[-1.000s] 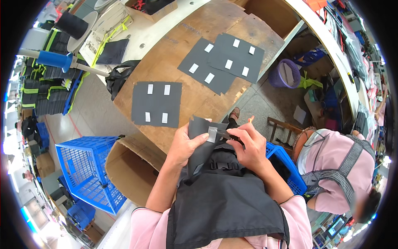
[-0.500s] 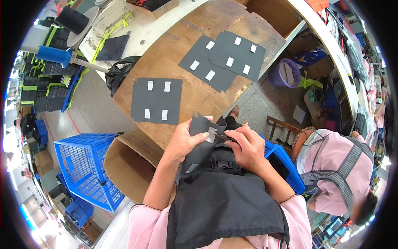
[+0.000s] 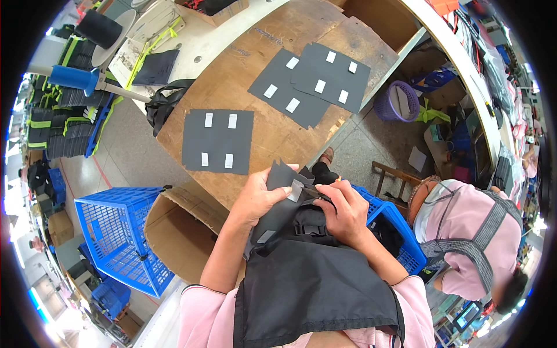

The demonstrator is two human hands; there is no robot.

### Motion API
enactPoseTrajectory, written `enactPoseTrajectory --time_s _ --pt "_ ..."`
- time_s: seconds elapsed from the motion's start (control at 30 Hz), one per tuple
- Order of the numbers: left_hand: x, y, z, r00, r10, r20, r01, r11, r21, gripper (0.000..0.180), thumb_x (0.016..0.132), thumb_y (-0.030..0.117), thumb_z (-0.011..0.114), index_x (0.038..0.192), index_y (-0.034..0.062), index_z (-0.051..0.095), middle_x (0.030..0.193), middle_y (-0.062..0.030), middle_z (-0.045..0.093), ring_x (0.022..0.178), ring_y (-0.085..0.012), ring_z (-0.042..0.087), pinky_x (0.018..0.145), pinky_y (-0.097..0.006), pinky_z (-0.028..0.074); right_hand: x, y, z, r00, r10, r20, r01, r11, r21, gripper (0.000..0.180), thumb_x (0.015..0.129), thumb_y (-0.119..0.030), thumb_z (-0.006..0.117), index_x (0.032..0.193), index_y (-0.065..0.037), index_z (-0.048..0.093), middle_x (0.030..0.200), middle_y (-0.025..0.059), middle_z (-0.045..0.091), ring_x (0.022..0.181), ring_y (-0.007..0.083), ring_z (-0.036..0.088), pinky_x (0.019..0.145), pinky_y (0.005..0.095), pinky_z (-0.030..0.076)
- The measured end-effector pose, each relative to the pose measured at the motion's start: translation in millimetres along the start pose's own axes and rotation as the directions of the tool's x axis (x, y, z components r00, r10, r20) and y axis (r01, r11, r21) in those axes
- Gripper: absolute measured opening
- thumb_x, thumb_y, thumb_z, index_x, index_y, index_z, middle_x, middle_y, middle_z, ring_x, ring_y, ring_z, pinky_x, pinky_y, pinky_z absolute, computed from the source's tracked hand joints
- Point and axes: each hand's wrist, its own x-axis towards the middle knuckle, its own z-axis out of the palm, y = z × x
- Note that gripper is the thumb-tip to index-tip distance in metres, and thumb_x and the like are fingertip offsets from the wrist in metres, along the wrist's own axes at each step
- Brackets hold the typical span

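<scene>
Fingers closed, the left hand (image 3: 255, 200) pinches a black panel (image 3: 274, 217) beside the bench's (image 3: 272, 130) near edge; the right hand (image 3: 345, 213) likewise grips a dark tool (image 3: 318, 195). Keeping the white patch (image 3: 296, 191) taut should help.

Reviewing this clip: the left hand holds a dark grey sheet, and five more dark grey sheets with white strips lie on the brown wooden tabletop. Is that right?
Not quite: the count is wrong. The head view shows three more sheets with white strips on the brown wooden tabletop: one apart and two overlapping. The left hand does hold a dark grey sheet.
</scene>
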Motion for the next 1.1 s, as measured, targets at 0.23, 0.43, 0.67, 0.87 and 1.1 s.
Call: enactPoseTrajectory --time_s 0.23,0.43,0.67,0.87,1.1 --pt "-1 2 2 1.000 0.029 0.004 -0.029 0.999 0.031 0.044 0.076 0.002 0.057 0.120 0.0002 0.056 0.099 -0.0042 0.061 0.086 -0.0087 0.055 0.080 -0.023 0.045 4 6 0 0.996 -0.085 -0.016 0.084 0.996 -0.038 0.029 0.064 -0.005 0.072 0.091 -0.006 0.063 0.077 0.0052 0.056 0.060 0.0220 0.054 0.053 0.0304 0.043" --pt "0 2 2 1.000 -0.010 0.010 0.010 1.000 0.014 0.045 0.076 0.001 0.057 0.120 0.0007 0.055 0.099 -0.0045 0.061 0.087 -0.0088 0.055 0.081 -0.024 0.045 1 4 -9 0.998 -0.055 -0.004 0.055 0.998 0.011 0.030 0.063 -0.004 0.073 0.092 -0.005 0.063 0.077 0.0074 0.057 0.064 0.0242 0.056 0.059 0.0317 0.046" --pt "-2 6 4 0.999 -0.007 0.031 0.005 0.998 0.070 0.044 0.077 0.002 0.056 0.122 0.0009 0.054 0.101 -0.0037 0.061 0.090 -0.0087 0.055 0.082 -0.024 0.044 13 6 -15 0.988 -0.120 0.098 0.122 0.993 -0.005 0.031 0.063 -0.004 0.073 0.092 -0.005 0.063 0.077 0.0089 0.058 0.067 0.0260 0.058 0.064 0.0328 0.050" --pt "0 6 6 0.999 0.030 0.032 -0.034 0.989 0.142 0.042 0.079 0.001 0.055 0.122 0.0011 0.054 0.101 -0.0034 0.061 0.090 -0.0083 0.054 0.082 -0.024 0.043 7 10 -16 0.994 -0.104 0.041 0.103 0.995 0.017 0.030 0.063 -0.004 0.072 0.092 -0.005 0.064 0.078 0.0086 0.058 0.065 0.0246 0.057 0.059 0.0323 0.047" --pt "2 4 7 0.998 0.043 0.040 -0.045 0.997 0.056 0.036 0.080 0.006 0.060 0.115 0.0005 0.058 0.094 -0.0025 0.062 0.085 -0.0080 0.055 0.079 -0.023 0.045 14 7 -21 0.983 -0.166 0.079 0.169 0.985 -0.039 0.033 0.062 -0.005 0.073 0.094 -0.006 0.063 0.080 0.0069 0.057 0.064 0.0232 0.057 0.055 0.0311 0.045"
